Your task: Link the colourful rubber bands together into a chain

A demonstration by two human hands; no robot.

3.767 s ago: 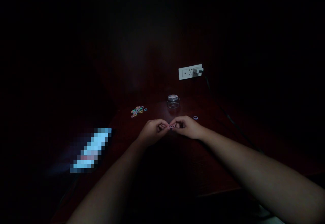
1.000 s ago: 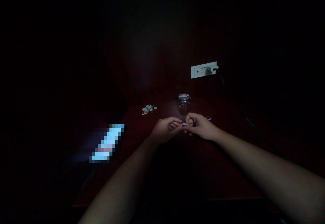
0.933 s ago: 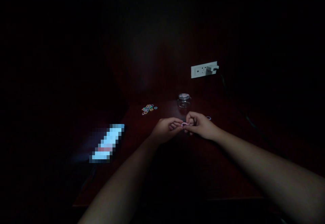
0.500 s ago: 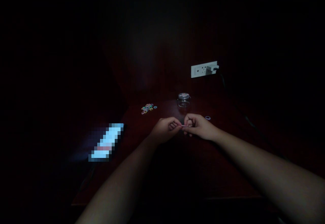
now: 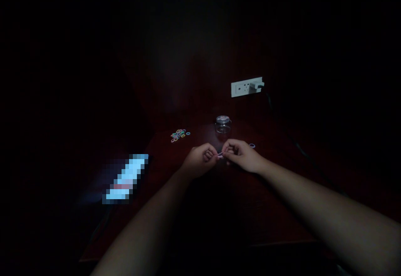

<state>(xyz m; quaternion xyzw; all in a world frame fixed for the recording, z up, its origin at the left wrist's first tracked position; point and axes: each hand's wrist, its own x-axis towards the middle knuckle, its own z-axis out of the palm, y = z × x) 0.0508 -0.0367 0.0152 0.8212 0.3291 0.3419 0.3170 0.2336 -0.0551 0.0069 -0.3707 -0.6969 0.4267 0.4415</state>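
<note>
Between my fingertips is a small pale pinkish band (image 5: 220,156), pinched from both sides. My left hand (image 5: 200,160) holds its left side, and my right hand (image 5: 240,155) holds its right side, both with fingers curled. Just behind the hands stands a clear jar (image 5: 223,129) with a greyish lid. A purple ring (image 5: 252,145) lies on the table behind my right hand. Farther left is a small pile of colourful bands (image 5: 178,135), with a blue one at its right side.
A lit phone-like screen (image 5: 127,178), pixelated, lies at the left of the dark red table (image 5: 266,221). On the wall behind is a white socket (image 5: 246,87) with a plug, and a dark cable runs down the right.
The pinched band now shows as a more open loop between my fingertips, which are slightly farther apart. The whole view has shifted a little, with table objects appearing slightly more to the left.
</note>
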